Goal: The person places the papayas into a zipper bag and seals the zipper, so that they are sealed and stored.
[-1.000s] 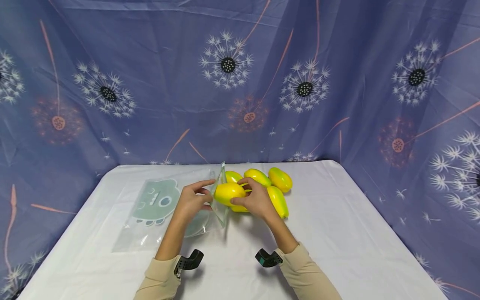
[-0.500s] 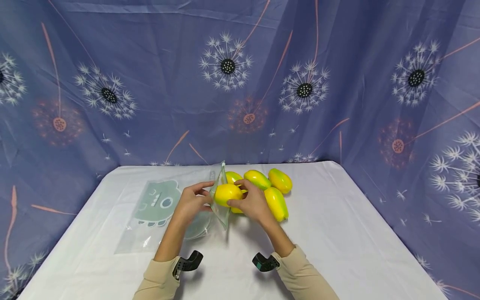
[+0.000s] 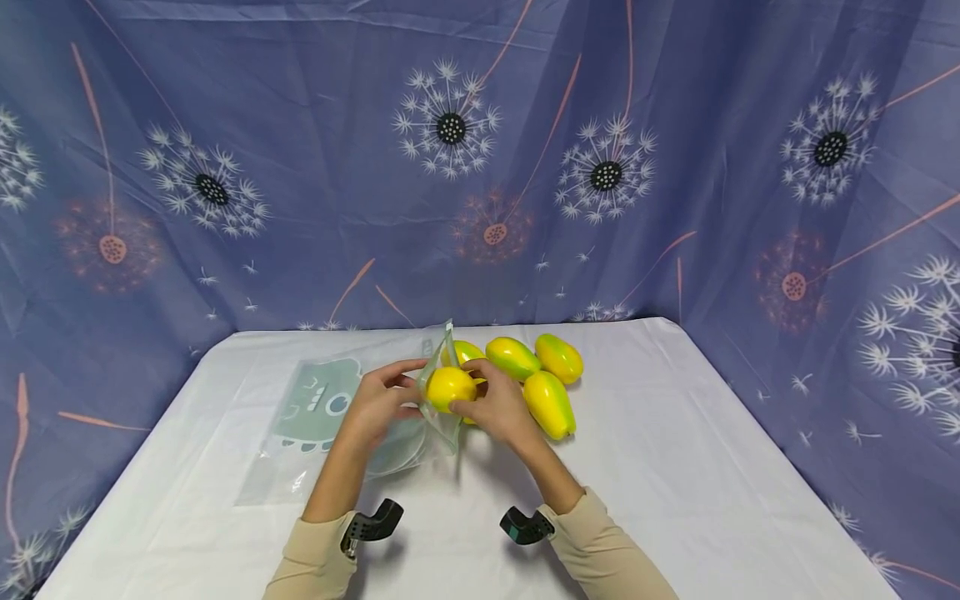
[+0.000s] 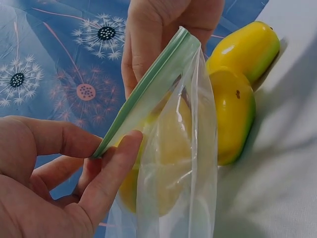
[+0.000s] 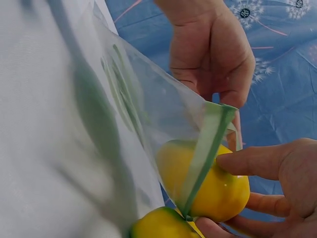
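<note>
My left hand [image 3: 375, 406] pinches the green zip edge of a clear resealable bag [image 3: 258, 479] printed with a green cartoon face. The bag's mouth stands open toward the right. My right hand [image 3: 501, 406] grips a yellow-green mango [image 3: 451, 389] with thumb and fingers at that mouth. In the right wrist view, part of the mango [image 5: 223, 193] lies behind the clear film and its near end sticks out past the zip strip [image 5: 210, 153]. In the left wrist view, it shows blurred through the plastic [image 4: 171, 158].
Several more mangoes lie just right of the bag, among them one at the front [image 3: 549, 405] and one at the far right [image 3: 559, 358]. A white cloth [image 3: 675, 483] covers the table. Behind it hangs a blue dandelion-print curtain [image 3: 337, 208].
My right hand has moved left with the mango, pushing it further into the bag's mouth. My left hand keeps its hold on the bag's edge.
</note>
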`<action>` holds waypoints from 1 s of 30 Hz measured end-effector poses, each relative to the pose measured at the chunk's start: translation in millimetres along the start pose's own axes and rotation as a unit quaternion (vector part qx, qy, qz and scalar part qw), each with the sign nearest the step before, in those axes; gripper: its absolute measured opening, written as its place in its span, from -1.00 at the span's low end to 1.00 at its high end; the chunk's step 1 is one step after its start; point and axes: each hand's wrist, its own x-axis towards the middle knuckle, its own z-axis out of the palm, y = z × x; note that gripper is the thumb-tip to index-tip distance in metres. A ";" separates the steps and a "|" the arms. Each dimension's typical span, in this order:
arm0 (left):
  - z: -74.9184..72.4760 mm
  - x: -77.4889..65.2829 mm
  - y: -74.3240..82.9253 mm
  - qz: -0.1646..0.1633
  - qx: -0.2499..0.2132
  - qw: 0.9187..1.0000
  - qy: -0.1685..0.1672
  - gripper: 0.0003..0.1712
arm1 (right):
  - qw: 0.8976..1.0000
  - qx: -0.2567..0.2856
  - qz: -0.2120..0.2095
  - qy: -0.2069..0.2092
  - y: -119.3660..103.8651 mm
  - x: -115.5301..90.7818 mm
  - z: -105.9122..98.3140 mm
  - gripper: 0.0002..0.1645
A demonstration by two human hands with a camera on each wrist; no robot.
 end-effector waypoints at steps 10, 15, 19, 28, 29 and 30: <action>-1.4 0.5 1.7 0.006 -0.020 1.000 0.002 -0.36 | 1.000 0.004 0.006 0.019 -0.5 0.1 8.8 -0.34; -2.0 -0.1 2.3 0.007 -0.025 1.000 -0.001 -0.38 | 1.000 -0.003 0.005 0.014 0.5 -1.0 10.5 -0.38; -2.4 -1.2 3.2 0.006 -0.028 1.000 -0.003 -0.38 | 1.000 -0.021 -0.008 0.007 0.4 -1.5 10.0 -0.45; -0.8 -2.0 3.8 0.012 -0.021 1.000 -0.002 -0.38 | 0.999 -0.037 -0.032 -0.024 1.2 -2.9 9.9 -0.57; -0.6 -2.2 4.0 0.013 -0.021 1.000 -0.002 -0.38 | 0.999 -0.037 -0.029 -0.028 0.9 -3.2 9.9 -0.57; -0.5 -2.4 4.0 0.014 -0.022 1.000 -0.001 -0.38 | 0.998 -0.036 -0.026 -0.033 0.6 -3.5 9.8 -0.57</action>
